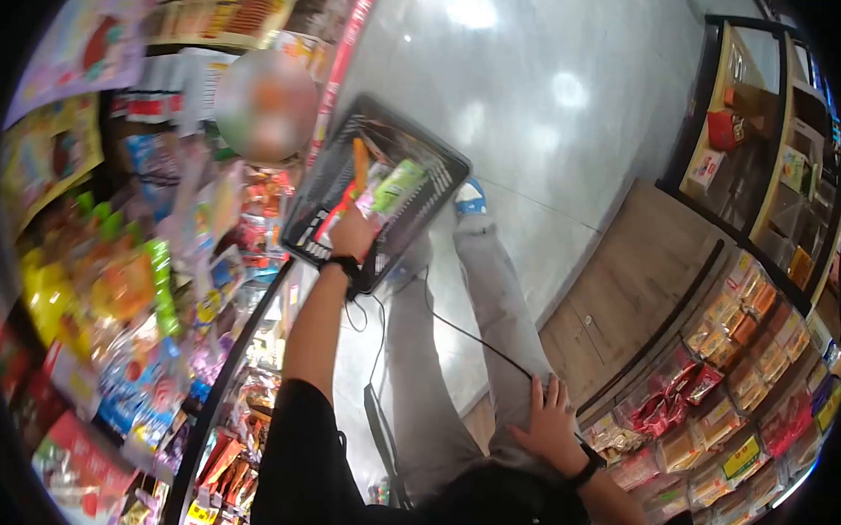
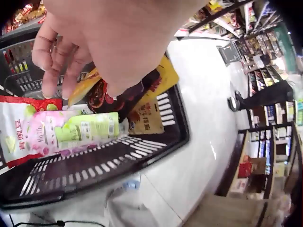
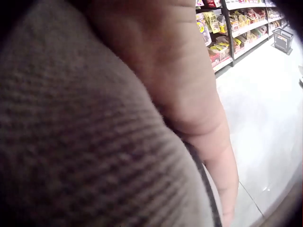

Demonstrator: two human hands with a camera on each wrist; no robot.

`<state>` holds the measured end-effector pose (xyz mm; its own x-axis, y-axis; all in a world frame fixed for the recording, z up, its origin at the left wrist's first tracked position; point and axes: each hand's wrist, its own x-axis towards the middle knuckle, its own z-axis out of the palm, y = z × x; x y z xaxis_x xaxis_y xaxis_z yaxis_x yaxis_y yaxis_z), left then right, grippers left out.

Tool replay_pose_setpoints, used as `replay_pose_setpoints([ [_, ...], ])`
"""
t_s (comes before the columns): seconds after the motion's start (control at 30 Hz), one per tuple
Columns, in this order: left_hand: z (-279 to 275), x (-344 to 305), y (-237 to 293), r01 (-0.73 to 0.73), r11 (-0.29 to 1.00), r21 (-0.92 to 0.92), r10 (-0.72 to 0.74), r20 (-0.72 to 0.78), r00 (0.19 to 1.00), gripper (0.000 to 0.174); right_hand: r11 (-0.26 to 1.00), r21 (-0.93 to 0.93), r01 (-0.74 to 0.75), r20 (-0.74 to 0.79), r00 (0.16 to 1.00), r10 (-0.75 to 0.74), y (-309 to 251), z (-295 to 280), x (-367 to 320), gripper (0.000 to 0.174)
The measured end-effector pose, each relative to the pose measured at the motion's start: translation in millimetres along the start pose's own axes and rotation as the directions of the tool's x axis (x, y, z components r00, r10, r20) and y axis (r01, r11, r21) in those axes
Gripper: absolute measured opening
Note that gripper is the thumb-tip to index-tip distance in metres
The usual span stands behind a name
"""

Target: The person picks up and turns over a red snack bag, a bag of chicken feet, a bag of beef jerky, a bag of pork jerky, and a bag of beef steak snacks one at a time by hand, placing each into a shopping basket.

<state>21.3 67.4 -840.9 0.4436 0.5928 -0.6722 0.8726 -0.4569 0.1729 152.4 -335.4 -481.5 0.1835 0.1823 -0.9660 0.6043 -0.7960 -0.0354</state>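
Observation:
A black basket [image 1: 448, 158] on the floor holds several snack packets. Inside it is my left hand [image 1: 352, 233], over the packets. In the left wrist view this hand [image 2: 102, 52] has its fingers spread and pointing down, with the thumb by a dark packet [image 2: 128, 101] and a yellow-orange one [image 2: 84, 90]; no grip shows. Beside them lie a green packet [image 2: 90, 127] and a red-and-white packet [image 2: 14, 130]. My right hand [image 1: 550, 423] rests on the grey trouser leg, fingers extended; the right wrist view shows this hand [image 3: 182, 85] close up against the fabric.
Shelves of bagged snacks [image 1: 128, 287] stand close on the left. More shelving [image 1: 714, 407] is on the right, with a wooden panel [image 1: 617, 280] beside it. A thin black cable [image 1: 478, 340] crosses the legs. Another basket [image 3: 283, 40] stands farther off on the floor.

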Motion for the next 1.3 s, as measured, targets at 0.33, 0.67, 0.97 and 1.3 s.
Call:
replay_pose_setpoints([
  [0.33,9,76,2,0.115,0.99,0.087,-0.118,0.028,0.993,0.04,0.999,-0.039,-0.025,0.05,0.998,0.027,33,-38,21,0.116],
  [0.67,-154,-247,37,0.049,0.698,-0.714,-0.059,0.01,0.998,0.035,0.987,-0.148,0.064,0.105,0.993,-0.049,15,-80,12,0.114],
  [0.97,-317,-554,174,-0.007,0.392,-0.92,-0.301,-0.135,0.944,0.037,0.227,-0.435,0.871,-0.291,0.103,-0.951,-122,-193,-119,0.102],
  [1.3,-297,-802,149,-0.467,0.643,-0.607,-0.517,-0.794,0.32,0.033,0.037,0.417,0.908,-0.214,0.138,-0.967,-227,-135,-309,0.037],
])
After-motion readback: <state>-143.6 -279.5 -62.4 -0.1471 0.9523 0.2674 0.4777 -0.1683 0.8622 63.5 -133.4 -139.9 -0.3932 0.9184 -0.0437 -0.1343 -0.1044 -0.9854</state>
